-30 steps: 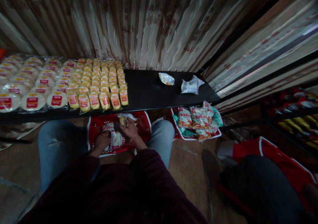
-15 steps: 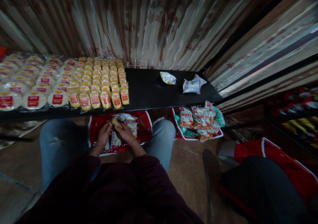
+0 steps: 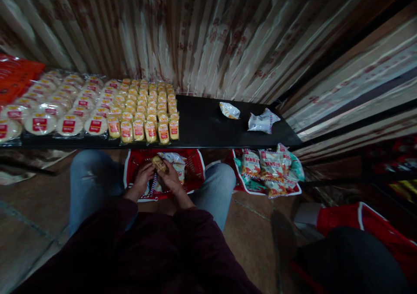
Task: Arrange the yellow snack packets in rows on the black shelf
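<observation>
Over a red shopping basket (image 3: 195, 166) between my knees, my two hands hold a small yellowish-brown wrapped snack (image 3: 159, 164). My left hand (image 3: 144, 175) closes on its left side. My right hand (image 3: 172, 176) grips it from the right and below. Its label cannot be read. Under the hands, white snack bags (image 3: 179, 163) with striped edges lie in the basket, partly covered by my fingers. Just beyond, on a black shelf (image 3: 198, 131), stand rows of small yellow packaged cakes (image 3: 150, 131) with red labels.
Left on the shelf are round white packaged cakes (image 3: 68, 124) and orange packs (image 3: 19, 77). Two white bags (image 3: 230, 110) lie on its right part. A second basket (image 3: 239, 179) of snack bags stands right of my knee. Another red basket (image 3: 340, 220) and a dark rounded shape (image 3: 355, 255) are lower right.
The view has swung a little left, so the scene sits further right. The wrapped snack has turned in my hands and shows a broader side.
</observation>
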`<action>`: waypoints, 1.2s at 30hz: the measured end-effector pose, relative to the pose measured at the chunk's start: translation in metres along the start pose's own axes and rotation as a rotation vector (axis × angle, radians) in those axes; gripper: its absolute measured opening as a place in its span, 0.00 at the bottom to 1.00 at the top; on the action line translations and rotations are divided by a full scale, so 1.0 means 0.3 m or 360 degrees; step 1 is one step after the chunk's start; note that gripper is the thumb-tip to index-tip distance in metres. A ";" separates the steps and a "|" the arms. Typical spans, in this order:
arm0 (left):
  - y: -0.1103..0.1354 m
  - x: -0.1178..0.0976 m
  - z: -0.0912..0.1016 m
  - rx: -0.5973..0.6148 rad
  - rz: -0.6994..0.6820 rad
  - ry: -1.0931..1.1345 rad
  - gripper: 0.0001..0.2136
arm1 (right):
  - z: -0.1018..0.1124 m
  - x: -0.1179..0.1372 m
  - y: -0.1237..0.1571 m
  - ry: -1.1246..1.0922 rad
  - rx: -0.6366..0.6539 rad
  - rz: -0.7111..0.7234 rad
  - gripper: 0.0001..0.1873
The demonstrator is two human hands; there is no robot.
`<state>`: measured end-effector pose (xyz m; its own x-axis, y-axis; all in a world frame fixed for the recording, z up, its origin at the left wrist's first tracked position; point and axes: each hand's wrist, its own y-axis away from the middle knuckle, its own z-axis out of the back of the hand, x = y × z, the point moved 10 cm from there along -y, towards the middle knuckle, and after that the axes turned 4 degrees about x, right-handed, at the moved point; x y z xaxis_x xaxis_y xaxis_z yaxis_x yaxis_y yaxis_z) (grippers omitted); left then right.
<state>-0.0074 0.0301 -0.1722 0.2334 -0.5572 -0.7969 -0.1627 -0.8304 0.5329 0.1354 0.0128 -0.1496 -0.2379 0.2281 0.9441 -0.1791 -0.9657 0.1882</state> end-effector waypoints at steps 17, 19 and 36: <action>0.065 0.010 0.010 -0.0018 0.0254 0.0368 0.04 | -0.011 0.013 0.069 -0.0587 0.0008 -0.0135 0.21; 0.071 0.011 0.003 0.0015 0.0267 0.0433 0.03 | -0.010 0.014 0.069 -0.0606 0.0017 -0.0127 0.22; 0.089 0.018 0.002 0.0039 0.0303 0.0521 0.06 | -0.023 0.078 0.078 -0.0437 0.0193 0.0070 0.15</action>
<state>-0.0111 0.0050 -0.1624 0.4903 -0.6768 -0.5491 -0.2546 -0.7138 0.6525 0.1191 -0.0035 -0.1250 0.0274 0.1594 0.9868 -0.0549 -0.9855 0.1607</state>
